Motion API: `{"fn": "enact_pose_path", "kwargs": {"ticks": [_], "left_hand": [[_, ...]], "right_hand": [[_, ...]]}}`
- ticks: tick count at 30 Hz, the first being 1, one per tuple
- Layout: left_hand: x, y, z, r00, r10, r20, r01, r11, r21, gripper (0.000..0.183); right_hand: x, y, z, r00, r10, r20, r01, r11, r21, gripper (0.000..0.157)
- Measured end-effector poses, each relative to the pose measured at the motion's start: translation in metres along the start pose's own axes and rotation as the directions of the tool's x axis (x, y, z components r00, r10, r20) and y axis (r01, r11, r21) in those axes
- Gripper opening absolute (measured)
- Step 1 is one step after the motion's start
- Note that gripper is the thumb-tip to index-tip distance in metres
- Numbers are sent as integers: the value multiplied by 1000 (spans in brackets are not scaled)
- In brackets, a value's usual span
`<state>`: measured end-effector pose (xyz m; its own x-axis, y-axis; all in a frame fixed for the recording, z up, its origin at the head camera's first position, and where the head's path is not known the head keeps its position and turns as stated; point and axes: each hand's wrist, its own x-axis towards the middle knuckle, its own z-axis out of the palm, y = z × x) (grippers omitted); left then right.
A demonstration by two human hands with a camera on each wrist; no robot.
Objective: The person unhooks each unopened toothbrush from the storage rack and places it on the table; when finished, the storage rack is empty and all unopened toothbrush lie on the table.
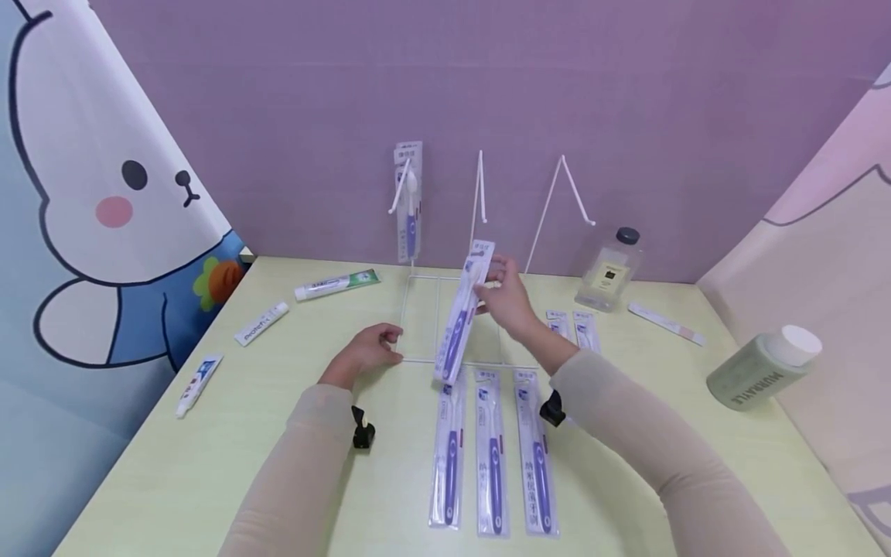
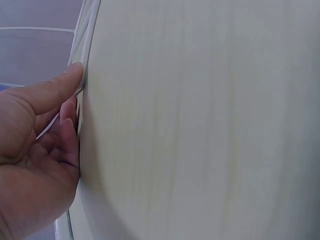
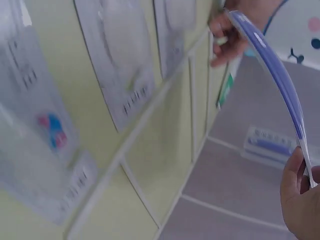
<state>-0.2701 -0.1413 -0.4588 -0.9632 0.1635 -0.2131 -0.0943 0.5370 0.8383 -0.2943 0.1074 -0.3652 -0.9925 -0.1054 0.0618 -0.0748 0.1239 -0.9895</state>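
Pinching a packaged toothbrush (image 1: 462,319) near its upper end with the right hand (image 1: 508,299), over a wire rack (image 1: 418,360) pinched, left of that grip, in the left hand (image 1: 367,352). Should handle light, springy and slick; best taken by its side edges. Cannot see behind the grip, nor the lower parts of two packs (image 1: 586,329) right of it, past the forearm (image 1: 626,418), nor, beyond it, count the hanging packs (image 1: 410,232).
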Motion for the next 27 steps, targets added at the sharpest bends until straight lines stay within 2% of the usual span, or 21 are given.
{"fn": "enact_pose_path", "kwargs": {"ticks": [6,9,15,23,27], "left_hand": [[2,-1,1,1000,-26,-11,26,999,26,52],[2,0,1,999,-39,-14,39,999,33,52],[2,1,0,999,-42,-7,42,998,45,53],[2,2,0,999,-44,-9,44,997,61,54],[2,2,1,999,-40,-15,41,997,63,53]], "right_hand": [[-17,18,26,994,80,72,-83,995,53,62],[-28,26,37,984,131,120,-136,990,42,63],[-49,36,52,938,232,256,-228,973,-48,66],[-57,50,58,894,301,331,-252,950,-184,70],[-67,54,61,875,318,366,-228,936,-269,66]]}}
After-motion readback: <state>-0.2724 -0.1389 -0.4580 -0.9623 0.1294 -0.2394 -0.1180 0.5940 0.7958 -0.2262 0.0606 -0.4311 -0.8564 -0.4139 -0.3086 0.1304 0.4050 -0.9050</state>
